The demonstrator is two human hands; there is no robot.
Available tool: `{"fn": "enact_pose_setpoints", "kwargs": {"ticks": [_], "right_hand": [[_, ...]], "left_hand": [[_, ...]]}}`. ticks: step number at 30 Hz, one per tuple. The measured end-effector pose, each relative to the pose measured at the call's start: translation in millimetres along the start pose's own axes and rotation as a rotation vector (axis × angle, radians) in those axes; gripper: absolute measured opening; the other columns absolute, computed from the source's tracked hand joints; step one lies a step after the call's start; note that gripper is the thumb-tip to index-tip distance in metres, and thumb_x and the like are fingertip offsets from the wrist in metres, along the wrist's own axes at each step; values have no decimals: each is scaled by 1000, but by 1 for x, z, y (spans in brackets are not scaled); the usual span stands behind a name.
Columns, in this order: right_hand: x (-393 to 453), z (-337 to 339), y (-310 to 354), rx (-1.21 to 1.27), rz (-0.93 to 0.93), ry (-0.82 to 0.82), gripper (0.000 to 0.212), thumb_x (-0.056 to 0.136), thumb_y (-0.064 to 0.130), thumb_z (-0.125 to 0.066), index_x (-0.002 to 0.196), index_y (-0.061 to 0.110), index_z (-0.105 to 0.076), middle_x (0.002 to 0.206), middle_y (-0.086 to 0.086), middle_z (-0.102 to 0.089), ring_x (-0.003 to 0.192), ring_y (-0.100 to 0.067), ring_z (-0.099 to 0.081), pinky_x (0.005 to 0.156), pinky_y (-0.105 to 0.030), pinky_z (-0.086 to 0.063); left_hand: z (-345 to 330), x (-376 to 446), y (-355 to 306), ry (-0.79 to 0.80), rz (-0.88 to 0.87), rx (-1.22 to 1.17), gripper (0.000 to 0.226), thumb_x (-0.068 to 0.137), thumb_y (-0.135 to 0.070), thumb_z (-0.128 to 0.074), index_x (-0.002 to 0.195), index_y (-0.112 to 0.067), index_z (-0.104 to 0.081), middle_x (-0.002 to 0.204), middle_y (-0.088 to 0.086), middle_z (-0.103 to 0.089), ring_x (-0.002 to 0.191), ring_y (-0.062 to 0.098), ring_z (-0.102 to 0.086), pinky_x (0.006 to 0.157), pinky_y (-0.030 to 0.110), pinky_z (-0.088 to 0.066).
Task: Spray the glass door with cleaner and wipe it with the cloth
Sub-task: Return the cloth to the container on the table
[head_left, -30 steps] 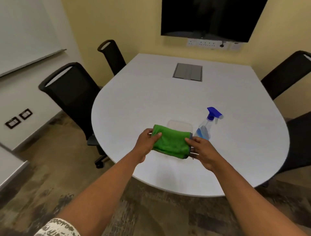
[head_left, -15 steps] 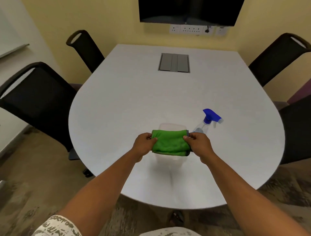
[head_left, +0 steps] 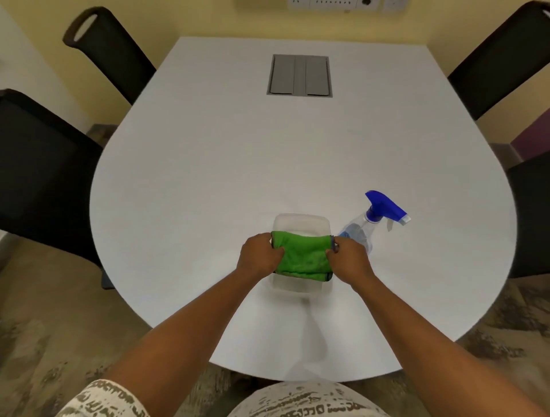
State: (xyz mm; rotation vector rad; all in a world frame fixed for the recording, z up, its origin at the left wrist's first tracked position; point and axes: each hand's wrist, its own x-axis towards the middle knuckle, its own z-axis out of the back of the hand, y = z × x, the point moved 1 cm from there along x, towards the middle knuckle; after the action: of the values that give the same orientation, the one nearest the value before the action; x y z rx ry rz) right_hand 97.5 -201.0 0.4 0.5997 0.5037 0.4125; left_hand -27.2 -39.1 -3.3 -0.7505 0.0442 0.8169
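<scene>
A folded green cloth [head_left: 302,257] lies over a clear plastic container [head_left: 300,220] near the front of the white table [head_left: 238,166]. My left hand [head_left: 260,256] grips the cloth's left end and my right hand [head_left: 348,260] pinches its right end. A clear spray bottle [head_left: 361,230] with a blue trigger head stands just right of the container, close behind my right hand. No glass door is in view.
A grey cable hatch [head_left: 300,76] is set into the table's far middle. Black chairs stand at the left [head_left: 38,166], back left [head_left: 110,50] and right [head_left: 503,56]. Wall sockets [head_left: 333,3] sit on the yellow wall behind.
The view has shifted closer over the table and tilted down. Both hands have kept hold of the cloth's ends and brought it down onto the container.
</scene>
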Motion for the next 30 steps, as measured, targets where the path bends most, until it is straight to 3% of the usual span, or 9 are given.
{"fn": "enact_pose_setpoints", "kwargs": {"ticks": [3,5,8,12,15,18,22,25,30], "right_hand": [[0,-6,3,-110,-18,12,14,97,9,-50,98,4,-63,85,-7,-56,82,-20,-52,68,-25,-36],[0,-12,5,-148,-34,30,18,97,7,-48,104,1,-63,91,-11,-60,86,-21,-52,70,-24,-34],[0,-17,9,-175,-63,70,23,97,6,-47,113,0,-63,107,-17,-65,102,-29,-60,74,-24,-36],[-1,-25,13,-247,-57,99,21,95,1,-46,108,0,-63,105,-17,-67,101,-29,-62,74,-25,-40],[0,-31,14,-319,-61,133,22,97,5,-48,114,4,-61,110,-15,-66,104,-27,-61,77,-25,-43],[-2,-36,18,-436,-44,183,29,100,16,-50,128,7,-54,120,-12,-61,111,-28,-60,91,-33,-47],[1,-31,24,-667,20,29,52,90,21,-70,136,14,-47,128,-8,-57,115,-24,-59,92,-34,-53],[7,-30,27,-784,102,56,41,90,21,-70,127,16,-54,123,-8,-62,120,-25,-54,95,-35,-50],[5,-46,29,-1008,176,244,20,93,27,-64,108,14,-65,115,-9,-65,130,-29,-40,105,-42,-38]], "left_hand": [[1,7,4,55,-82,83,36,88,-24,-64,117,-10,-49,85,5,-63,80,26,-59,67,30,-41],[0,11,8,91,-139,175,43,88,-26,-63,127,-11,-51,96,8,-68,91,30,-65,71,32,-46],[-3,13,12,96,-255,411,31,91,-34,-57,113,-13,-59,105,6,-67,105,28,-60,70,33,-43],[-7,18,13,98,-385,610,32,93,-35,-56,115,-12,-61,115,7,-56,114,27,-48,69,34,-40],[-13,21,11,92,-496,672,30,93,-28,-56,116,-11,-64,117,9,-56,114,28,-49,69,35,-42],[-21,21,5,164,-620,707,29,93,-15,-52,117,-11,-67,111,10,-58,110,30,-52,66,35,-40],[-33,23,0,316,-706,881,26,91,-5,-55,114,-7,-67,106,11,-61,102,29,-56,65,36,-37],[-36,24,-6,347,-758,1024,21,91,-1,-58,111,-2,-66,111,13,-63,104,31,-59,69,36,-36],[-41,30,-10,388,-675,1075,22,95,-6,-60,116,0,-63,122,15,-60,108,32,-60,76,36,-36]]}}
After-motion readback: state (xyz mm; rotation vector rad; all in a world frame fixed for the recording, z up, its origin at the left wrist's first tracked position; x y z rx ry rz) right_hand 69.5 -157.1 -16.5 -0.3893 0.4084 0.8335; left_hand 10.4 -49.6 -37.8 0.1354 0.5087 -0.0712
